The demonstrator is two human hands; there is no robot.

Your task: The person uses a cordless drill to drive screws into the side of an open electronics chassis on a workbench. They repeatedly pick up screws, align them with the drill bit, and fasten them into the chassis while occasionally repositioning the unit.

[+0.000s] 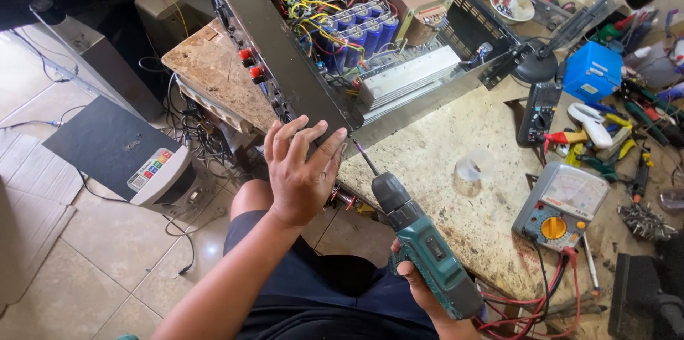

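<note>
An open amplifier chassis point(420, 76) lies on the workbench, showing blue capacitors, a copper-wound transformer, coloured wires and a finned heat sink. My left hand point(301, 169) presses flat against the near corner of its dark front panel, fingers spread. My right hand point(420, 286) grips the handle of a green and black cordless drill point(427, 240). The drill's bit point(365, 156) points up at the chassis corner, right beside my left fingertips.
The stone workbench point(442, 162) carries a black multimeter point(538, 112), an analogue meter point(559, 208) with red and black leads, a clear plastic cup point(474, 167), a blue box point(591, 73), pliers and loose tools. A speaker box point(125, 155) and cables sit on the tiled floor.
</note>
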